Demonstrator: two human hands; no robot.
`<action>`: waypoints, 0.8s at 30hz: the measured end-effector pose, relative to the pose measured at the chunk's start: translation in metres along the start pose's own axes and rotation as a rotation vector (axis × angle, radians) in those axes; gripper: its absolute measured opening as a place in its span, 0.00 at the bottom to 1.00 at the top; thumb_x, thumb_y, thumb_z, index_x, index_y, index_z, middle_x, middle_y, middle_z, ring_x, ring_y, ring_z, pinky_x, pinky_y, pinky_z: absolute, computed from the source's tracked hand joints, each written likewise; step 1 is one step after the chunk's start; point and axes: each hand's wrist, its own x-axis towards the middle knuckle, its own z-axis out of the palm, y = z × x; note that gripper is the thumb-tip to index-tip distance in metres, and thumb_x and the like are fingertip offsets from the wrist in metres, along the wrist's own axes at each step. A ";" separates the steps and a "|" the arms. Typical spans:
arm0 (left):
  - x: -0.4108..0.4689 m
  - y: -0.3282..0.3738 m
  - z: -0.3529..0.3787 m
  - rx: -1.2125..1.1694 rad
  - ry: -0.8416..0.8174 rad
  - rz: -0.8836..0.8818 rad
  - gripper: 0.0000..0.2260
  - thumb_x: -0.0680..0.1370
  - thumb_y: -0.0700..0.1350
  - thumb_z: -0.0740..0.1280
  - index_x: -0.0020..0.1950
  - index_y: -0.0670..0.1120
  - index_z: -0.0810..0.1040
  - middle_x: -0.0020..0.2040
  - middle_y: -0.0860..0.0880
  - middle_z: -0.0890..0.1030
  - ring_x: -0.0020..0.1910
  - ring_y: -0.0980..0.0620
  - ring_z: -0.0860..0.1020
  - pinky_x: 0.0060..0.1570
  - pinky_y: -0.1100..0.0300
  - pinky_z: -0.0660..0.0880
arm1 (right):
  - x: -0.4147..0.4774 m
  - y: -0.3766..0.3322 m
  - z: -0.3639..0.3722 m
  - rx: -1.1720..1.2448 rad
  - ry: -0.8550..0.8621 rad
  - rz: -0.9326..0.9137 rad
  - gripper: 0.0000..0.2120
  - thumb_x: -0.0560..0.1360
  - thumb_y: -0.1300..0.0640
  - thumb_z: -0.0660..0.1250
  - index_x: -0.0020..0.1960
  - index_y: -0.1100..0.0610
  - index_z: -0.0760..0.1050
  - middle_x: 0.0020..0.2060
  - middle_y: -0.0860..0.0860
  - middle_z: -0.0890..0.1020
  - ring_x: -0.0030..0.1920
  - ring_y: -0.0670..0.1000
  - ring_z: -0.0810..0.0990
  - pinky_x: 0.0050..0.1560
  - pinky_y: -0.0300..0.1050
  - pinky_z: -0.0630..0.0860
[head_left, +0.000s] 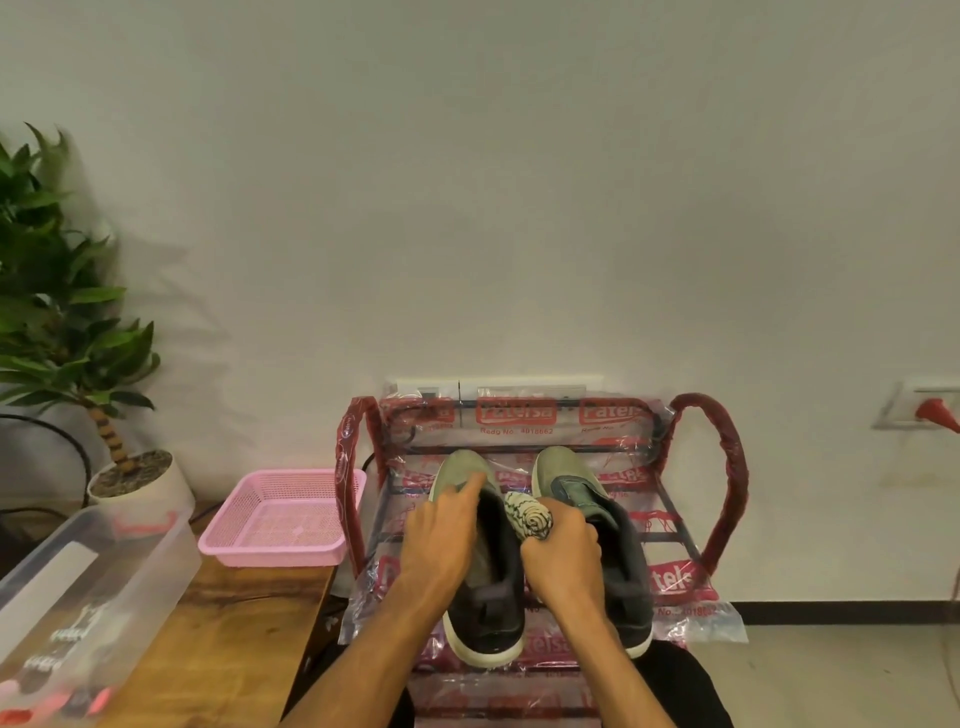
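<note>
Two olive-green and dark grey shoes stand side by side on a plastic-wrapped red rack (719, 499), toes toward the wall. My left hand (441, 540) holds the left shoe (485, 613) at its opening, index finger stretched onto the toe. My right hand (563, 558) grips a rolled white sock with black pattern (530, 514) just above the gap between the shoes, beside the left shoe's opening. The right shoe (618, 571) is partly hidden behind my right hand.
A pink mesh basket (249, 540) sits on a wooden table (228, 634) at the left, next to a clear plastic box (98, 577) with small items inside. A potted plant (62, 322) stands at the far left. Wall sockets sit behind the rack and at the right.
</note>
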 end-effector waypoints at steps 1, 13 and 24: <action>-0.001 0.000 0.001 -0.045 0.002 -0.022 0.15 0.82 0.44 0.58 0.68 0.54 0.63 0.55 0.47 0.80 0.50 0.43 0.80 0.42 0.53 0.70 | 0.000 0.000 0.001 0.011 0.001 0.004 0.12 0.71 0.64 0.63 0.44 0.47 0.78 0.37 0.49 0.83 0.42 0.55 0.81 0.45 0.56 0.80; -0.007 -0.004 0.009 -0.385 0.134 -0.084 0.31 0.71 0.27 0.60 0.66 0.55 0.76 0.63 0.51 0.79 0.59 0.48 0.77 0.59 0.52 0.74 | 0.004 -0.001 0.005 0.219 0.089 0.074 0.17 0.70 0.67 0.62 0.51 0.50 0.80 0.41 0.48 0.83 0.46 0.54 0.81 0.47 0.53 0.80; 0.009 0.004 0.011 -0.356 0.064 -0.063 0.28 0.75 0.32 0.58 0.68 0.59 0.71 0.65 0.52 0.75 0.60 0.48 0.76 0.56 0.51 0.73 | 0.020 -0.008 0.004 0.208 0.035 0.044 0.20 0.69 0.71 0.59 0.49 0.51 0.81 0.38 0.48 0.82 0.40 0.51 0.80 0.39 0.47 0.78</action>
